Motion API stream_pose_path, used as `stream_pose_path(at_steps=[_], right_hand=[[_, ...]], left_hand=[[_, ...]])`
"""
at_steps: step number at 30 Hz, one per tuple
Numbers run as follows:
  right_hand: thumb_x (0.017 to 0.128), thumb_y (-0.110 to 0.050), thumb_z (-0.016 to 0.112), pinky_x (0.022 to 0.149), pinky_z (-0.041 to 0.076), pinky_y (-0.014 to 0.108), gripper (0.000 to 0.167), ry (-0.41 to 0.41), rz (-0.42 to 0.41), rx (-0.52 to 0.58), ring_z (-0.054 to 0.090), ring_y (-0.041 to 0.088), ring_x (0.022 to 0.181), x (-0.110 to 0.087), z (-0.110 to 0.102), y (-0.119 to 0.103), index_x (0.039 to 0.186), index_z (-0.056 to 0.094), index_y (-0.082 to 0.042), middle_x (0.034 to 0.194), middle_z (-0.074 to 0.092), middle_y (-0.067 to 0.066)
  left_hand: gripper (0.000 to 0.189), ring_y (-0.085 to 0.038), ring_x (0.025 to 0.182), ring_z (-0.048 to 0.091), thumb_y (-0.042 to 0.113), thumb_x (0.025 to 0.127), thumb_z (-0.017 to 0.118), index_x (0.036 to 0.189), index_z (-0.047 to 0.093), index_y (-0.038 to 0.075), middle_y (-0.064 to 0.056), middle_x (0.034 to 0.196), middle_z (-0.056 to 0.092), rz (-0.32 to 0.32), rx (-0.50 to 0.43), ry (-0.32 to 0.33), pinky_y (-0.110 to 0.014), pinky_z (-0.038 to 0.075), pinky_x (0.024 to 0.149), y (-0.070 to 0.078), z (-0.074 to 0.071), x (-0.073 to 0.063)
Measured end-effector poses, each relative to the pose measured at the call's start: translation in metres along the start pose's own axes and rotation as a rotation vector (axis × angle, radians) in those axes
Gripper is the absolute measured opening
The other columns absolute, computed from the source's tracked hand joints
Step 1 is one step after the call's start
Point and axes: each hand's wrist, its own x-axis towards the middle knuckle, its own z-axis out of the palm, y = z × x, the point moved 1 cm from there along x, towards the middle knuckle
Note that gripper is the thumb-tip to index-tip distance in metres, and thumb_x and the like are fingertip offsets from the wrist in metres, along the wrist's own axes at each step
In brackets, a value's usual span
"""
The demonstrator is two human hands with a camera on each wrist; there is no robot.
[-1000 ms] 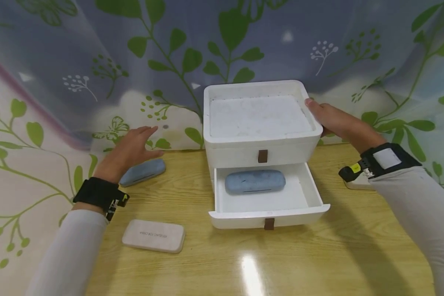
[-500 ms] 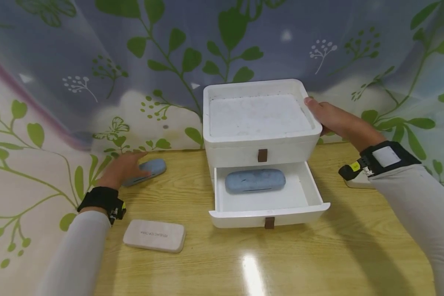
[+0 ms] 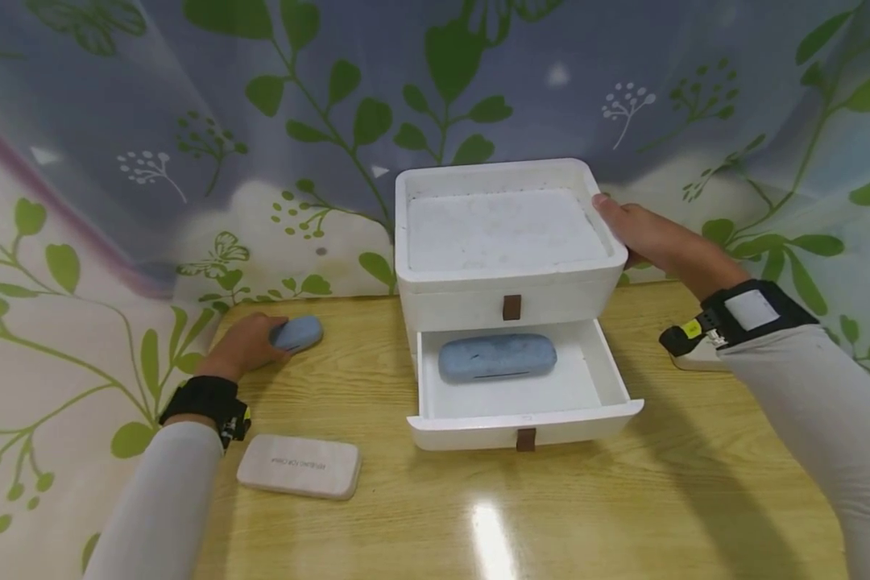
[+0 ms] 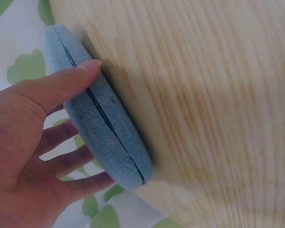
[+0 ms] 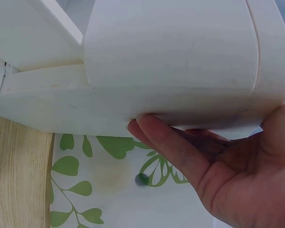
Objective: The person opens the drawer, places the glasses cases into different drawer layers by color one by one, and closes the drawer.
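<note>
At the left back of the table, my left hand (image 3: 245, 345) holds a blue fabric glasses case (image 3: 300, 332). In the left wrist view its thumb lies across the case's slit while the other fingers reach behind it. My right hand (image 3: 641, 229) grips the right side of a white drawer unit (image 3: 507, 298), thumb on the top rim. From the right wrist view, the fingers (image 5: 166, 137) press against the unit's side wall. The lower drawer (image 3: 522, 432) is pulled out, and a second blue glasses case (image 3: 498, 357) lies in it.
A pale, flat-lidded case (image 3: 300, 466) with small print lies on the wooden table (image 3: 377, 524), front left. Another pale case (image 3: 699, 357) is partly hidden behind the right wrist strap. Leaf-patterned cloth (image 3: 319, 145) hangs behind and to the left.
My left hand has come down onto the blue glasses case at the left and closed around it. My right hand stays on the drawer unit.
</note>
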Motion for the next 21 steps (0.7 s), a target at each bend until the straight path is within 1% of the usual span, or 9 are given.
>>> stream_pose_path(at_steps=[3, 8, 11, 14, 17, 21], right_hand=[[0.106, -0.066, 0.011, 0.073, 0.058, 0.037, 0.085, 0.003, 0.003, -0.006, 0.069, 0.015, 0.088, 0.001, 0.0, 0.0, 0.144, 0.048, 0.001, 0.111, 0.068, 0.01], [0.106, -0.065, 0.011, 0.074, 0.058, 0.036, 0.084, 0.003, 0.001, -0.009, 0.069, 0.015, 0.089, 0.0, 0.0, -0.001, 0.144, 0.048, 0.0, 0.112, 0.068, 0.01], [0.107, -0.064, 0.012, 0.073, 0.058, 0.036, 0.083, 0.003, -0.011, -0.005, 0.069, 0.015, 0.087, -0.001, 0.0, -0.002, 0.142, 0.049, 0.001, 0.107, 0.069, 0.007], [0.107, -0.063, 0.012, 0.072, 0.058, 0.036, 0.082, 0.004, -0.024, -0.003, 0.069, 0.014, 0.085, -0.002, 0.001, -0.002, 0.14, 0.051, 0.001, 0.101, 0.069, 0.002], [0.107, -0.063, 0.013, 0.073, 0.058, 0.036, 0.082, 0.0, -0.016, -0.006, 0.069, 0.014, 0.086, -0.001, 0.001, -0.002, 0.142, 0.05, 0.001, 0.105, 0.069, 0.004], [0.106, -0.065, 0.01, 0.074, 0.058, 0.037, 0.086, -0.01, 0.012, 0.0, 0.069, 0.014, 0.088, 0.001, 0.001, -0.001, 0.145, 0.046, 0.002, 0.112, 0.067, 0.01]], left_hand=[[0.076, -0.053, 0.129, 0.051, 0.018, 0.091, 0.08, 0.151, 0.044, -0.01, -0.037, 0.144, 0.051, -0.007, 0.014, -0.003, -0.063, 0.044, 0.108, 0.002, -0.001, -0.002], [0.074, -0.054, 0.13, 0.05, 0.019, 0.093, 0.079, 0.151, 0.043, -0.012, -0.038, 0.144, 0.05, -0.004, 0.036, -0.015, -0.064, 0.044, 0.107, 0.005, -0.002, -0.003], [0.075, -0.054, 0.129, 0.051, 0.021, 0.094, 0.078, 0.151, 0.043, -0.012, -0.039, 0.144, 0.049, -0.009, 0.039, -0.014, -0.063, 0.045, 0.106, 0.007, -0.001, -0.004], [0.075, -0.055, 0.127, 0.053, 0.026, 0.095, 0.076, 0.151, 0.042, -0.012, -0.04, 0.145, 0.048, -0.006, 0.04, 0.003, -0.064, 0.047, 0.103, 0.01, 0.002, -0.005], [0.076, -0.055, 0.121, 0.056, 0.031, 0.096, 0.074, 0.151, 0.043, -0.012, -0.041, 0.142, 0.048, 0.024, 0.061, 0.037, -0.063, 0.049, 0.098, 0.013, 0.003, -0.002], [0.075, -0.053, 0.118, 0.058, 0.034, 0.097, 0.073, 0.15, 0.045, -0.012, -0.04, 0.139, 0.051, 0.091, 0.111, 0.094, -0.061, 0.05, 0.096, 0.025, -0.002, -0.001]])
